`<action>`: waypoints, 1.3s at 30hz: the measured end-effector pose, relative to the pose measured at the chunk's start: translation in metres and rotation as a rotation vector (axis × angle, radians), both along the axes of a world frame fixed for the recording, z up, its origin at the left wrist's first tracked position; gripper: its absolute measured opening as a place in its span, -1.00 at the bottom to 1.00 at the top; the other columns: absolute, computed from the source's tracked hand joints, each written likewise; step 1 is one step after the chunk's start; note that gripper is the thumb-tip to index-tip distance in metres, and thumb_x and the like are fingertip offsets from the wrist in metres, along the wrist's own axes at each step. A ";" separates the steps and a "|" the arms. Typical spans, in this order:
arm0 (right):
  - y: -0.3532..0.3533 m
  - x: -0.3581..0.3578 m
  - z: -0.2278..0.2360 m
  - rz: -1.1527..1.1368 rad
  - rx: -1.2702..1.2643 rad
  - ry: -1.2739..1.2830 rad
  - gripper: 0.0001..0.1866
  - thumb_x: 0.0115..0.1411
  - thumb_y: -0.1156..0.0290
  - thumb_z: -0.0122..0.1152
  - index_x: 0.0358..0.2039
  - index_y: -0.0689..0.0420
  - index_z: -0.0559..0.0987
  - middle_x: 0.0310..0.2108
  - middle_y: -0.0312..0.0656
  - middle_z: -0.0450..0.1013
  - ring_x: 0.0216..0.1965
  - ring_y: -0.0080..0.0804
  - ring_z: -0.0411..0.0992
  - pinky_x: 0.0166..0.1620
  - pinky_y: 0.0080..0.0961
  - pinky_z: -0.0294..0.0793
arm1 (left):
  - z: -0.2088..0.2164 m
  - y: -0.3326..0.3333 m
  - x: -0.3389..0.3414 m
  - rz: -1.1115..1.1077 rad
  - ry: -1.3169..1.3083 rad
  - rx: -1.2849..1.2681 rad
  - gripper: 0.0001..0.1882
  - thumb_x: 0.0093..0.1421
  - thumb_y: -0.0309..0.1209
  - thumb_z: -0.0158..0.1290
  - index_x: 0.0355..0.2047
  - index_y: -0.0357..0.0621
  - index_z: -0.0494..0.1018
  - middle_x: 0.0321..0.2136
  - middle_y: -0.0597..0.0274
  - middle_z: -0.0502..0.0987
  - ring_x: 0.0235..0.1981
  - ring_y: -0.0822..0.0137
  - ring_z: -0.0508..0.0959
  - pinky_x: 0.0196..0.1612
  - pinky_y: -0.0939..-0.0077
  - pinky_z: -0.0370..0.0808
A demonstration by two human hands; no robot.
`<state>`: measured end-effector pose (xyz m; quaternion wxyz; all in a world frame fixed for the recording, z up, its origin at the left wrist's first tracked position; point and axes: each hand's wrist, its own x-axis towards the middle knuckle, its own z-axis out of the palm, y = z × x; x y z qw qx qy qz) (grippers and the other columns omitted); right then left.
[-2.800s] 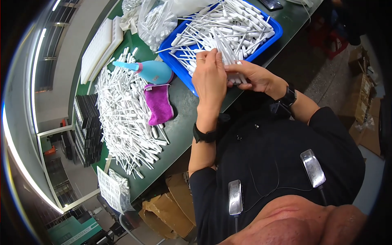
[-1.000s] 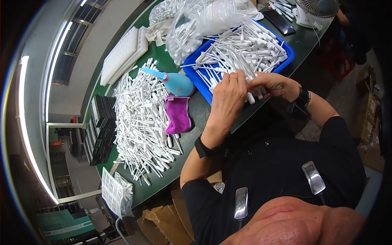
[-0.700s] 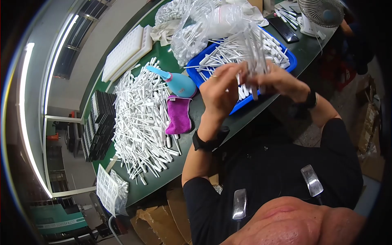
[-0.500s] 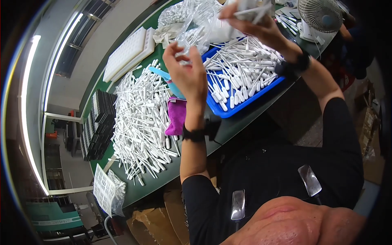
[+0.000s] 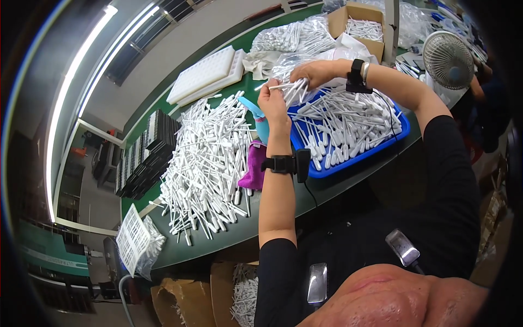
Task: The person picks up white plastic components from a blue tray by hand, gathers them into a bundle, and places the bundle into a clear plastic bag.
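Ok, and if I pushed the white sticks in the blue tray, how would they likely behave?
The white sticks would probably slide and shift, since many lie loosely crisscrossed in the blue tray. Each is likely light for its length, being so slim. A single one may roll unevenly, as one end is thicker than the other.

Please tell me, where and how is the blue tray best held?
Probably by the raised rim of the blue tray, at two spots, coming from the near side: that edge shows mostly bare, while white droppers fill the middle and a white plastic bag lies beyond.
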<state>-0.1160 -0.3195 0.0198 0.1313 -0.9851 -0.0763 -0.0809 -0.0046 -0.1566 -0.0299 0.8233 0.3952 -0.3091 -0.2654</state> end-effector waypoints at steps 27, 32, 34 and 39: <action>-0.001 0.052 -0.041 -0.339 -0.269 -0.031 -0.76 0.19 0.30 0.02 -0.21 0.13 0.51 -0.18 -0.05 0.52 -0.02 -0.19 0.46 0.00 -0.04 0.36 | 0.051 0.003 0.002 0.035 -0.249 0.060 -0.88 0.27 -0.45 0.03 -0.37 -0.27 0.41 -0.67 0.28 0.42 -0.74 0.49 0.40 -0.64 0.58 0.43; 0.014 0.067 -0.031 -0.196 0.149 0.003 -0.81 0.19 0.33 0.03 -0.22 0.08 0.50 -0.28 -0.14 0.53 -0.11 -0.26 0.48 0.00 -0.06 0.33 | 0.054 0.001 -0.010 0.041 -0.273 0.072 -0.90 0.25 -0.48 0.04 -0.34 -0.28 0.40 -0.67 0.28 0.42 -0.73 0.48 0.42 -0.62 0.58 0.44; 0.009 0.068 -0.039 -0.179 0.140 -0.039 -0.83 0.19 0.34 0.03 -0.23 0.07 0.50 -0.31 -0.16 0.54 -0.14 -0.27 0.49 0.00 -0.09 0.33 | 0.054 0.007 -0.010 0.051 -0.310 0.076 -0.89 0.24 -0.48 0.04 -0.36 -0.30 0.40 -0.65 0.29 0.44 -0.73 0.52 0.41 -0.65 0.62 0.37; -0.034 0.089 -0.094 -0.192 0.257 -0.238 -0.86 0.19 0.34 0.07 -0.28 0.07 0.51 -0.36 -0.21 0.52 -0.17 -0.29 0.47 -0.01 -0.19 0.33 | 0.053 0.000 -0.010 0.026 -0.354 0.103 -0.88 0.23 -0.48 0.06 -0.31 -0.31 0.41 -0.64 0.28 0.45 -0.72 0.49 0.42 -0.62 0.60 0.41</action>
